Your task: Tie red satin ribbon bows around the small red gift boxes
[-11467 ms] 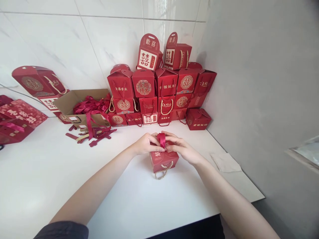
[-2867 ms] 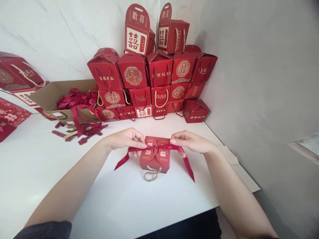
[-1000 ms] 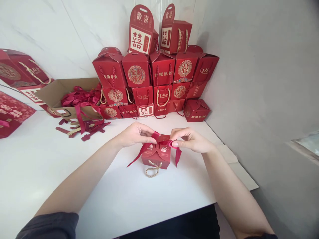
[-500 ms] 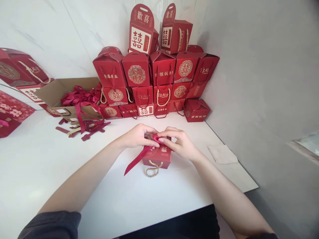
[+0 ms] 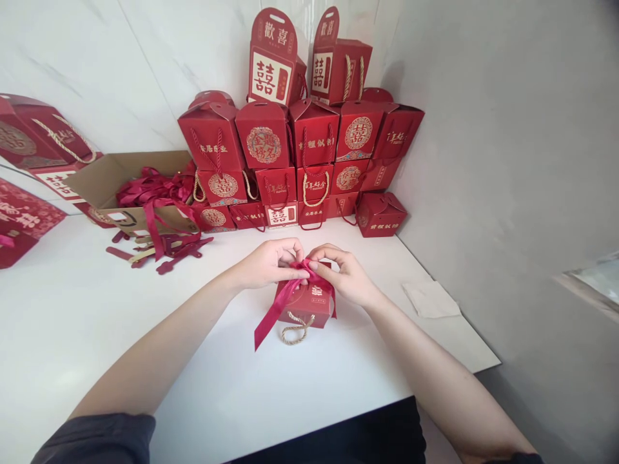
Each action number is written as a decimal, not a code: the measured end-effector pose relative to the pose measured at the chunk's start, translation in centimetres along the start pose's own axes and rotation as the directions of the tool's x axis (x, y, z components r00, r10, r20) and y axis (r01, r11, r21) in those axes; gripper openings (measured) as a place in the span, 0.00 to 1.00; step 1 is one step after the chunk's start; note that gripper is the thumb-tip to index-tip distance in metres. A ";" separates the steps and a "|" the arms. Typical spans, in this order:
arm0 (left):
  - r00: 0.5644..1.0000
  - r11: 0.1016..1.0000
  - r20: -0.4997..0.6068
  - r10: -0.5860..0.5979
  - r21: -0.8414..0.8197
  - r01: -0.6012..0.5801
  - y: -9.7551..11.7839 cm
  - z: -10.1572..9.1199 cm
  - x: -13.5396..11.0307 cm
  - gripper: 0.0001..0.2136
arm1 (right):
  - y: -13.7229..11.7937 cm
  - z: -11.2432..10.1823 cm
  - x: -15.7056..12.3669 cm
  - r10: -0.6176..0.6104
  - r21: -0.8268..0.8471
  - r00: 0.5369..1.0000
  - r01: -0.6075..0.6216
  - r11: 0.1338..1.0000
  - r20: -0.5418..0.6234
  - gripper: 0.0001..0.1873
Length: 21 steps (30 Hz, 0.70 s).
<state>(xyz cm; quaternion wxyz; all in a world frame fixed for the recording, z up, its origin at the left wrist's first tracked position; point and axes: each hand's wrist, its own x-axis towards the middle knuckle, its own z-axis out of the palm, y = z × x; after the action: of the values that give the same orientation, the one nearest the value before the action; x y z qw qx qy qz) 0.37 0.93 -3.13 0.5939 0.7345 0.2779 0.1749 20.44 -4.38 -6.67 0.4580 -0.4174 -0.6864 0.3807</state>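
Red satin ribbon [image 5: 276, 312] — its middle hidden between left hand [image 5: 271, 265] and right hand [image 5: 342, 274].

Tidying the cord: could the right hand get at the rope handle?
Probably yes: the right hand is right above the red box, and nothing covers the rope handle, though that hand must leave the ribbon.

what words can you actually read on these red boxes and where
"歡喜" on the tag of the top-left gift box
"囍" on that box's white panel
"安居乐业" on the upper-row box at left
"百年好合" on the box with the rope handle
"前程似锦" on the lone box at right
"歡" on the small box, the rest hidden by red satin ribbon
The smaller print is too small to read.
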 end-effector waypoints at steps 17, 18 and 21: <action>0.989 0.996 0.123 -0.084 0.006 0.084 1.0 -1.0 -0.4 0.11 | 0.9 0.6 -0.3 -0.175 -0.073 0.983 0.171 0.983 -0.055 0.03; 0.987 0.995 0.128 -0.095 0.011 0.095 1.1 -1.1 -0.4 0.11 | 1.0 0.6 -0.2 -0.220 -0.096 0.974 0.214 0.972 -0.050 0.03; 0.987 0.994 0.114 -0.111 0.012 0.110 1.1 -1.1 -0.3 0.12 | 1.1 0.2 -0.2 -0.340 -0.167 0.941 0.335 0.927 0.002 0.05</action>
<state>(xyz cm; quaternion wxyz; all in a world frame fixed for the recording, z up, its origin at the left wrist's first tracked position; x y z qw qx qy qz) -0.29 1.42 -1.76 0.6156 0.7284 0.2841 0.0985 20.51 -4.24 -7.78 0.4895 -0.3346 -0.7709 0.2326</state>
